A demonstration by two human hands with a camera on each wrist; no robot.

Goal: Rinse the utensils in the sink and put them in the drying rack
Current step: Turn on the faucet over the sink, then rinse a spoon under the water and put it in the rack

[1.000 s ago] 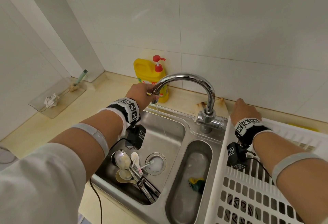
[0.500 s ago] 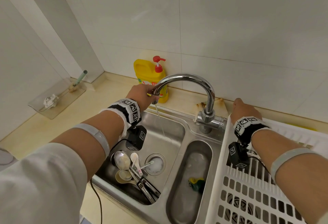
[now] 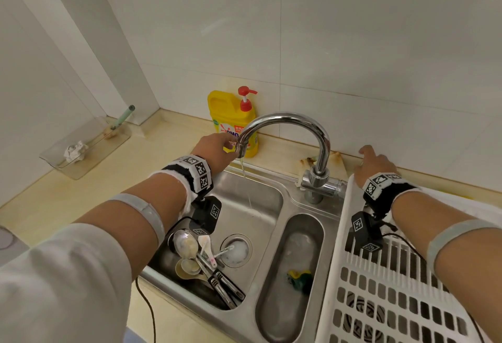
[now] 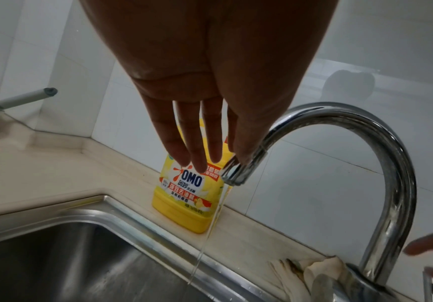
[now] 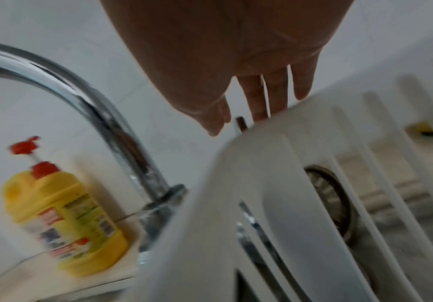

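Note:
Several dirty spoons and black-handled utensils (image 3: 202, 258) lie piled in the left basin of the steel sink (image 3: 260, 206), beside the drain. My left hand (image 3: 214, 149) is up at the tip of the faucet spout (image 3: 241, 149). Its fingers (image 4: 197, 155) are straight and its thumb touches the spout end (image 4: 238, 173). A thin stream of water (image 3: 245, 182) falls into the basin. My right hand (image 3: 376, 163) hovers with relaxed fingers (image 5: 256, 102) over the back left corner of the white drying rack (image 3: 343, 220), near the faucet handle (image 3: 326, 186). It holds nothing.
A yellow dish-soap bottle (image 3: 231, 122) stands against the wall behind the spout. A green-yellow sponge (image 3: 297, 278) lies in the narrow middle basin. A clear tray (image 3: 84, 149) with a brush sits on the counter at left. The rack covers the right side.
Both hands stay almost where they were; the right hand has shifted slightly by the rack corner. Water keeps trickling from the spout.

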